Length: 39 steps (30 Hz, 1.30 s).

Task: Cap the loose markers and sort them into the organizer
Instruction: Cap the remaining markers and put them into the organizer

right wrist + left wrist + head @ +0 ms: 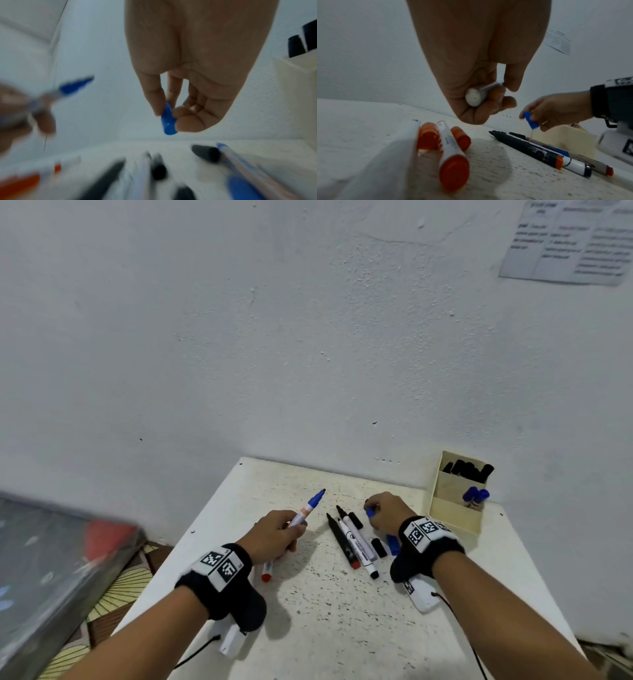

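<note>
My left hand (277,534) grips an uncapped blue marker (308,508), tip pointing up and away; its white butt end (473,96) shows in the left wrist view. My right hand (385,510) pinches a blue cap (370,512) (168,122) (529,120) above the table, apart from the marker. Between the hands lie several uncapped black markers (342,539) and loose black caps (378,547). A cream organizer (455,515) at the back right holds black markers (469,470) in the far compartment and blue markers (476,496) in the middle one.
Red-capped markers (452,155) lie under my left hand, one end showing (266,575). A blue pen (393,544) lies by my right wrist. The white speckled table (325,611) stands against a white wall; a grey box (51,570) sits at the left.
</note>
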Available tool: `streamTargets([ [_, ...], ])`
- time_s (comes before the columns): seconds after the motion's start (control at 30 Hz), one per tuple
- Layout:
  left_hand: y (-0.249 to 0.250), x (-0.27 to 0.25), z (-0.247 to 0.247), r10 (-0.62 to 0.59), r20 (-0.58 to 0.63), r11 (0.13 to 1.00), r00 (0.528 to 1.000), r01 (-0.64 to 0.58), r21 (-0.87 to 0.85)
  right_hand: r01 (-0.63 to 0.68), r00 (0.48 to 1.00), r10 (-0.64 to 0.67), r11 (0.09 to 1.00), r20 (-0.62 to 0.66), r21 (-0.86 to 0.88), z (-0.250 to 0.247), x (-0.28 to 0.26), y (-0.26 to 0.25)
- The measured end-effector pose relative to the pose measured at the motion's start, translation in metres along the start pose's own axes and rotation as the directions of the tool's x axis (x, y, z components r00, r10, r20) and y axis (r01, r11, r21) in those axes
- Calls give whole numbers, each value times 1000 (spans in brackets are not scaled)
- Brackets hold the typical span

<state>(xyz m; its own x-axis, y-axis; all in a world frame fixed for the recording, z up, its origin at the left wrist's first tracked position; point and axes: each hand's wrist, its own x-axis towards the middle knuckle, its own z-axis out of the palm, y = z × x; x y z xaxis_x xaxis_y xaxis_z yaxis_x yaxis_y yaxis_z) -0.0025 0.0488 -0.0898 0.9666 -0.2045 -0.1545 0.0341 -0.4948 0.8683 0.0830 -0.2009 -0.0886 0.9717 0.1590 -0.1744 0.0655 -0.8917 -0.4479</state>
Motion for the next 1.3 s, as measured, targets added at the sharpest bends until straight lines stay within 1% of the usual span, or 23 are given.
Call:
streamTargets([
  [0.03, -1, 1, 1, 0, 3, 1000, 1000, 0, 6, -8, 999, 14, 990, -38, 142, -4, -1, -3],
  [0.07, -1, 1, 1, -1, 6, 1000, 1000, 1, 11, -15, 997, 42, 941, -70, 339, -8, -4, -7],
  [0.1, -1, 1, 2, 0, 12, 1000, 1000, 0, 13, -15, 994, 73, 841, -86, 541, -13, -10, -12],
  [0.13, 0, 2, 2, 5, 19, 1000, 1000, -5, 12, 2, 991, 90, 710, -94, 705, -18, -16, -17],
  [0.17, 0, 2, 3, 12, 26, 1000, 1000, -13, 14, 24, 991, 93, 588, -97, 809, -23, -23, -22],
  [0.2, 1, 2, 3, 21, 33, 1000, 999, -22, 22, 42, 992, 83, 502, -97, 864, -27, -30, -26],
  [0.27, 1, 3, 3, 41, 41, 998, 998, -43, 47, 73, 993, 49, 418, -103, 906, -30, -40, -34],
  [0.33, 5, 4, 6, 66, 50, 996, 997, -68, 55, 77, 995, 20, 409, -93, 909, -26, -49, -43],
  [0.43, 13, 5, 14, 139, 47, 989, 989, -141, 50, 51, 998, -48, 489, -32, 871, -9, -57, -54],
  [0.5, 12, 5, 16, 168, 42, 982, 985, -171, 84, 38, 998, -63, 519, -6, 854, 0, -57, -55],
  [0.63, 4, 4, 14, 179, 30, 971, 983, -182, 154, 3, 996, -77, 502, 42, 865, 1, -56, -48],
  [0.83, 9, 7, 8, 154, 42, 982, 987, -157, 107, 11, 994, -97, 479, 40, 878, -2, -51, -50],
  [0.87, 10, 6, 6, 137, 49, 986, 989, -141, 88, 16, 995, -91, 461, 29, 887, -4, -49, -49],
  [0.9, 8, 4, 2, 111, 53, 991, 992, -114, 69, 23, 998, -64, 417, 4, 909, -8, -45, -44],
  [0.97, 0, 0, -9, 58, 45, 996, 997, -61, 71, 37, 997, 58, 294, -56, 955, -21, -36, -28],
  [1.0, -6, -2, -14, 41, 30, 995, 999, -44, 86, 39, 989, 126, 318, -83, 947, -28, -31, -17],
  [1.03, -12, -4, -19, 28, 12, 995, 1000, -29, 100, 18, 979, 175, 434, -104, 901, -32, -28, -6],
  [1.1, -20, -7, -24, 7, -12, 994, 1000, -6, 111, -90, 979, 188, 740, -77, 667, -26, -23, 10],
  [1.13, -21, -7, -24, 6, -14, 993, 1000, -4, 116, -132, 985, 173, 832, -27, 539, -19, -20, 14],
  [1.17, -20, -6, -22, 10, -12, 992, 1000, -8, 129, -162, 986, 167, 874, 30, 458, -11, -19, 16],
  [1.2, -18, -4, -19, 15, -6, 989, 1000, -14, 146, -181, 983, 169, 881, 67, 436, -5, -18, 16],
  [1.23, -17, -3, -16, 24, 4, 988, 1000, -24, 155, -187, 982, 176, 887, 65, 423, -2, -15, 18],
  [1.3, -13, -2, -11, 35, 34, 990, 999, -39, 137, -142, 986, 162, 922, -27, 361, -5, -11, 20],
])
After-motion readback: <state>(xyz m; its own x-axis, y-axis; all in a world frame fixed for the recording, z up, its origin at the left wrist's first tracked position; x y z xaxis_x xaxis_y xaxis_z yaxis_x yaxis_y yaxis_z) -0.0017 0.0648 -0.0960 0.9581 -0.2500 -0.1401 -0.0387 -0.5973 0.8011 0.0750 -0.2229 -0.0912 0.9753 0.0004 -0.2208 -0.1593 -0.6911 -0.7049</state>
